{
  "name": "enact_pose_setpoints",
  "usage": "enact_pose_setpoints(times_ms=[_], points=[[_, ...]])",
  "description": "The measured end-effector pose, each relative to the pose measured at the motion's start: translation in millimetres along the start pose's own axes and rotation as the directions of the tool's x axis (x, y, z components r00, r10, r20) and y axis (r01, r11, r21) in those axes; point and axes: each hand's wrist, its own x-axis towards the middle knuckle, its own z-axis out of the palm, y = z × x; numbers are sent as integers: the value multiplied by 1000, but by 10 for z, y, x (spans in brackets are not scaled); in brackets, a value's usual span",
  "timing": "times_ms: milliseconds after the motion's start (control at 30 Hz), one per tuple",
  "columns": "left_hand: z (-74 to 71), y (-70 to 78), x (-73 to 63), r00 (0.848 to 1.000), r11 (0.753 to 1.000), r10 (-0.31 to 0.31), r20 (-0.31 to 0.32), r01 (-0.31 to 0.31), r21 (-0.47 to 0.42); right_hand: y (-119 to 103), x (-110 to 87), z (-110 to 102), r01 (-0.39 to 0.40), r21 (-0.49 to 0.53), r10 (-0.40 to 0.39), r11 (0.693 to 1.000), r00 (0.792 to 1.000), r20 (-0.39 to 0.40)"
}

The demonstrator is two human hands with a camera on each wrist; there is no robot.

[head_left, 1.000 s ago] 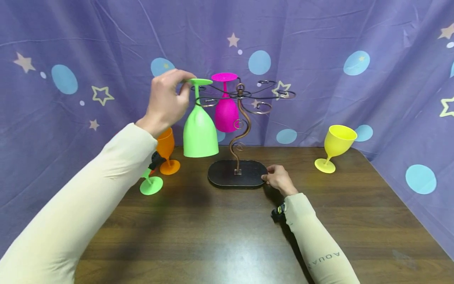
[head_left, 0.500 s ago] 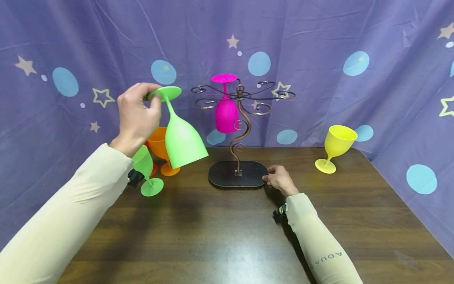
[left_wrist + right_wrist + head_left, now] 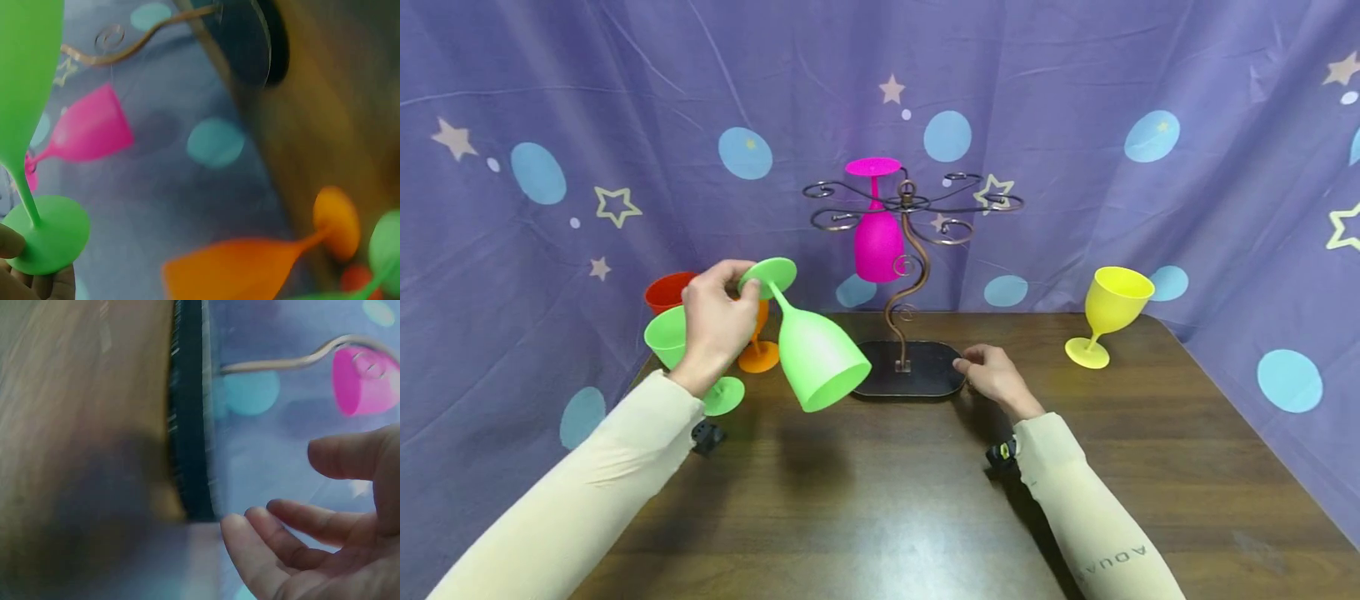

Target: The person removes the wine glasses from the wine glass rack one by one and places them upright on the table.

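Observation:
My left hand [image 3: 718, 321] pinches the foot of a light green goblet [image 3: 818, 354] between thumb and fingers. The goblet hangs tilted, its bowl pointing down and right, in front of a metal stemware rack [image 3: 917, 292]. In the left wrist view, the thumb lies on the goblet's round foot [image 3: 57, 234]. Upside down on a rear-left loop of the rack hangs a magenta goblet [image 3: 878, 242]. My right hand [image 3: 997, 379] is at the right end of the rack's black base [image 3: 917, 382]. In the right wrist view, its thumb and fingers [image 3: 250, 553] are spread apart, fingertips near the base.
Left of the rack stand a red goblet [image 3: 668, 292], an orange goblet [image 3: 758, 357] and another green goblet [image 3: 724, 397], partly behind my left hand. A yellow goblet [image 3: 1116, 304] stands upright at the far right. A purple curtain [image 3: 1037, 67] hangs behind the wooden table [image 3: 880, 508].
The held green goblet has come away from the rack's left loops, moving left, then down, and tilting. My right hand has loosened from the base and shifted slightly.

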Motion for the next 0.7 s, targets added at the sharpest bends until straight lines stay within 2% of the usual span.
enact_pose_setpoints(times_ms=[100,167,200,233,267,300,333,400,467,567,633,667,700], points=[[110,-43,-134,992,994,-105,77,107,-27,-172,-123,-44,118,-60,-121,991,991,-50],[187,-67,-224,980,985,-162,118,167,-33,-307,-236,-63,216,-69,-222,974,971,-90],[224,-79,-270,972,980,-189,137,196,-35,-374,-303,-67,274,-72,-281,959,953,-116],[259,-91,-316,964,975,-215,156,221,-28,-443,-377,-67,342,-77,-350,937,925,-149],[293,-105,-361,956,969,-238,172,245,-22,-510,-452,-63,425,-90,-434,901,881,-186],[328,-124,-406,948,964,-257,187,265,-17,-576,-529,-57,512,-103,-521,853,825,-219],[362,-139,-450,941,959,-276,197,284,-14,-638,-606,-46,598,-120,-608,792,755,-246],[423,-169,-531,917,940,-323,232,340,-33,-751,-751,-15,749,-180,-763,638,584,-277],[490,-195,-612,888,912,-376,265,405,-64,-842,-880,20,855,-243,-880,457,395,-265],[588,-226,-722,831,852,-451,325,510,-119,-935,-1043,76,920,-335,-973,205,153,-174],[644,-241,-785,791,808,-492,364,570,-147,-969,-1120,114,908,-415,-996,58,23,-90],[667,-248,-814,771,788,-508,384,597,-154,-979,-1149,132,891,-453,-999,-1,-23,-43],[685,-252,-843,751,767,-525,401,621,-160,-983,-1173,151,873,-485,-998,-52,-58,2]])
